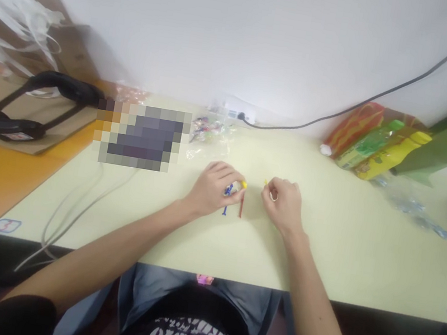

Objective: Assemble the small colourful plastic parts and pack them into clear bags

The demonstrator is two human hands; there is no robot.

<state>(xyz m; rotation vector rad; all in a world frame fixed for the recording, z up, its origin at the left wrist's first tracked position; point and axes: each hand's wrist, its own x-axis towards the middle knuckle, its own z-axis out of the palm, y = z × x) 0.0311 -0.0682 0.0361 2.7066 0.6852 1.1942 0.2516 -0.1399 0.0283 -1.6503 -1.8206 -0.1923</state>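
My left hand [215, 190] pinches a small yellow piece [244, 184] between thumb and fingertips, a little above the table. Across a short gap, my right hand [284, 203] is closed in a pinch on another tiny yellow piece [266, 182], whose tip just shows. Both pieces are too small for me to tell their kind. A thin blue piece [224, 211] lies on the table under my left hand, partly hidden by the fingers. Beside it lies a slim red stick-like piece [241, 207].
Clear plastic bags with small coloured bits [208, 126] lie at the back near a power strip [239, 108]. A blurred-out dark device [146, 135] is at left, with pale cables [80, 215]. Bottles [373, 146] and a crumpled clear wrapper [411, 203] lie at right.
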